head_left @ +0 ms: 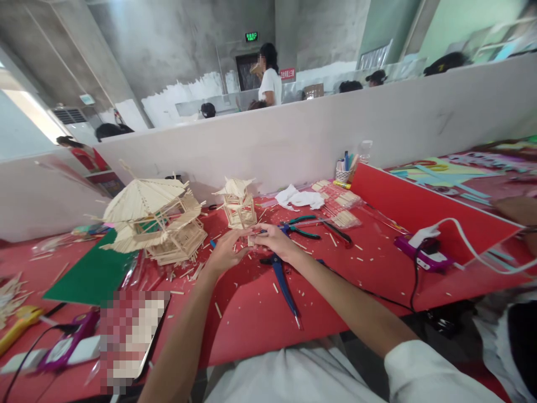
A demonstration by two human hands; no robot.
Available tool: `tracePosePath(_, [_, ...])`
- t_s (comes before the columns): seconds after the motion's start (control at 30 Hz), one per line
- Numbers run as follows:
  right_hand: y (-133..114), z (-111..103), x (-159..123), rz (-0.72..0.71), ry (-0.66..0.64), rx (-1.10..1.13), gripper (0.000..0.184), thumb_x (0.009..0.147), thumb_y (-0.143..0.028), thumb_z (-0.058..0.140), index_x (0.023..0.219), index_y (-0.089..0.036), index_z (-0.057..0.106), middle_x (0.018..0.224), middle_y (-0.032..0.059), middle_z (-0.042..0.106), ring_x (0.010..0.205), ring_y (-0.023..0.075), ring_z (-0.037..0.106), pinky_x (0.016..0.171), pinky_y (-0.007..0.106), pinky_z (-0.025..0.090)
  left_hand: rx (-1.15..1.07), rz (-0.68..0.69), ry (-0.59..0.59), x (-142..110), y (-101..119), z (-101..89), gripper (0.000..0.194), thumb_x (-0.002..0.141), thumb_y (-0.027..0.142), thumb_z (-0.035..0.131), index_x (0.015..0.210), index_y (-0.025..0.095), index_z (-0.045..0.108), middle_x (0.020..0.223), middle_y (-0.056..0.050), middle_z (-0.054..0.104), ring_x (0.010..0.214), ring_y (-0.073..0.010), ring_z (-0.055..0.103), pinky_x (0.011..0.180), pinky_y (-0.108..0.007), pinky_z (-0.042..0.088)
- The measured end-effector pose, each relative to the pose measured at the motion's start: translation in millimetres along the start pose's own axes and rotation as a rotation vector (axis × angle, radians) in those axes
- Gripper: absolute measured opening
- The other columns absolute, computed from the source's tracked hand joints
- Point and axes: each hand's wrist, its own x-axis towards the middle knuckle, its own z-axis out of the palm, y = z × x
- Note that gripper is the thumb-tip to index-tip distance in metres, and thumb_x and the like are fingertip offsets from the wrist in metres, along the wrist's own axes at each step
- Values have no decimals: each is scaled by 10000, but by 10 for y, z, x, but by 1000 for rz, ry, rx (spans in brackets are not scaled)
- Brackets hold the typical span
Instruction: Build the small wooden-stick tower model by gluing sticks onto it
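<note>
My left hand and my right hand meet over the red table, fingers bent toward each other. Between their fingertips is a small pale piece, mostly hidden, that I cannot make out. Just beyond the fingers stands a small pavilion model of thin wooden sticks. A larger stick pavilion with a wide roof stands to the left. Below my right hand lies a blue-handled tool. Pliers with green and black handles lie beyond my right wrist.
Stick bundles and a white cloth lie at the back. A red board stands at right beside a purple power strip. At left are a green board, a phone-like device and a yellow tool. A partition borders the table.
</note>
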Motion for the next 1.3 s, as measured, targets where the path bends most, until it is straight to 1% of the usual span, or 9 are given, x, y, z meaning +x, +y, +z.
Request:
tracePosePath(0.37, [22,-30,2,-22,-67,-75,483,692,-502,766,1001,-170,601,592,1,663,430,83,490,441,192,348,18,7,-9,-21,-52,40,409,848,261,633,1248,214,564,1090,-88,683,963,-201,649,899,-357,510])
tracePosePath(0.5, [32,-58,21,-37,-51,-88,480,696,-506,756,1009,-182,591,587,-9,651,475,113,547,450,200,359,18,-18,-28,-8,-45,-7,412,856,301,624,1255,218,562,1107,-88,678,980,-203,645,909,-356,505])
tracePosePath(0.57, [20,-79,29,-69,-13,-122,424,709,-497,741,943,-181,582,592,-9,648,506,127,576,465,205,373,0,-44,-43,-2,-62,-61,410,854,309,620,1249,213,565,1142,-95,668,1003,-208,639,914,-354,502])
tracePosePath(0.73, [-15,-130,44,-201,33,-326,293,727,-414,721,756,-169,564,643,1,654,572,126,583,557,226,415,-13,-84,-204,-26,-170,-211,357,821,250,611,1176,222,597,1166,-77,668,1046,-217,625,909,-344,492])
tracePosePath(0.83, [6,-121,40,-235,-34,-427,223,738,-361,707,721,-160,613,670,10,664,614,138,599,611,242,437,-13,-93,-353,-52,-204,-241,384,769,192,609,1150,243,613,1100,-59,694,969,-208,654,846,-308,505])
tracePosePath(0.97, [67,-34,-18,-198,-140,-627,91,750,-254,707,772,-169,683,702,26,713,660,161,652,629,239,436,-49,-102,-532,-63,-182,-225,322,717,148,602,1016,257,647,958,-20,723,853,-187,677,739,-247,498])
tracePosePath(1.03, [98,32,-56,-191,-154,-781,60,747,-223,722,790,-188,701,692,19,723,672,166,667,622,233,416,-84,-96,-566,-64,-174,-213,277,709,155,610,964,254,654,914,-11,727,811,-178,676,706,-233,488])
tracePosePath(1.13, [139,121,-89,-204,-133,-959,55,750,-255,748,772,-213,719,718,21,741,699,173,678,609,234,382,-144,-96,-542,-69,-186,-203,214,702,206,661,914,241,664,857,-18,726,755,-175,671,680,-229,486])
tracePosePath(1.3, [185,164,-81,-221,-123,-1097,92,802,-306,709,756,-242,758,769,29,755,748,182,679,623,247,361,-138,-94,-561,-73,-205,-190,171,721,253,675,890,226,669,808,-21,720,727,-173,662,670,-230,481])
